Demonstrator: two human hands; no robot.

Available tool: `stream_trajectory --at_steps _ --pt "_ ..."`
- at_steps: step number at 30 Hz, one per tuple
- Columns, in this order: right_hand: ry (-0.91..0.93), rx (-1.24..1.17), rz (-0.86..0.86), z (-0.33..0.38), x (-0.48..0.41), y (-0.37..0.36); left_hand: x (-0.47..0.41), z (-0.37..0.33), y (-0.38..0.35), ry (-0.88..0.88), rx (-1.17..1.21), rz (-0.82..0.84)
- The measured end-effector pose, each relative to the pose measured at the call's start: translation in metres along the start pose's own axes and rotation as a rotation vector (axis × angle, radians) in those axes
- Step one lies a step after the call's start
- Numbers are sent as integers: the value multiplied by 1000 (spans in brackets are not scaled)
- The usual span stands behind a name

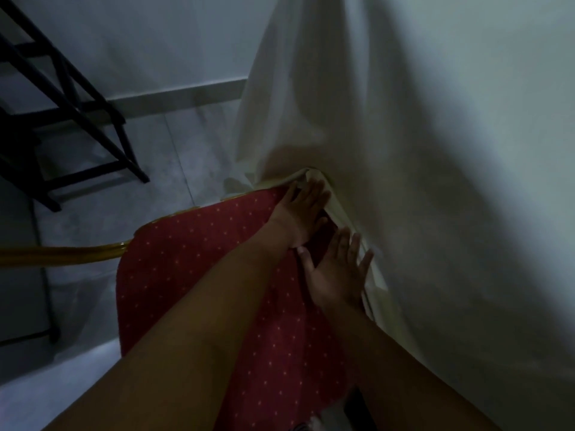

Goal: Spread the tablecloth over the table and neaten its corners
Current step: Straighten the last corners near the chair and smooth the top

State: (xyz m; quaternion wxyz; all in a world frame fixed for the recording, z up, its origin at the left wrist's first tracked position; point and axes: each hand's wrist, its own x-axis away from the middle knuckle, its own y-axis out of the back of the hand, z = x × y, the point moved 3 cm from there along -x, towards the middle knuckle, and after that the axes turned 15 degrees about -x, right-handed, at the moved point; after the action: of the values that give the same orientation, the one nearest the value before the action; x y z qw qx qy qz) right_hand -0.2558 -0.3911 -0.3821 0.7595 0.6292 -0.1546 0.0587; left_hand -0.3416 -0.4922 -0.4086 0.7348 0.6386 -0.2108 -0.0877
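Observation:
A white tablecloth [404, 150] fills the right half of the view, draped over the table and hanging in long folds. Its lower hem lies folded along the edge of a red dotted chair seat [193, 269]. My left hand [300, 213] rests flat against the hem's far end, fingers together and pointing up-right. My right hand [337, 272] sits just below it, fingers spread, pressing the cloth's fold. Neither hand is closed around anything. The table itself is hidden under the cloth.
The chair has a gold metal frame [62, 253] reaching left. A black metal rack [62, 98] stands at upper left on the grey tiled floor [174, 169], near a white wall with a grey skirting [174, 94].

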Motion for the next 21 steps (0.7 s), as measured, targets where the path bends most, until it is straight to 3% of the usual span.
stream_trajectory --at_steps 5,14,21 --pt "86 63 13 3 14 -8 17 6 -14 51 29 -54" --pt "160 -50 3 15 28 5 14 25 4 105 16 29" --pt "151 -88 58 15 68 35 74 24 41 123 -5 86"
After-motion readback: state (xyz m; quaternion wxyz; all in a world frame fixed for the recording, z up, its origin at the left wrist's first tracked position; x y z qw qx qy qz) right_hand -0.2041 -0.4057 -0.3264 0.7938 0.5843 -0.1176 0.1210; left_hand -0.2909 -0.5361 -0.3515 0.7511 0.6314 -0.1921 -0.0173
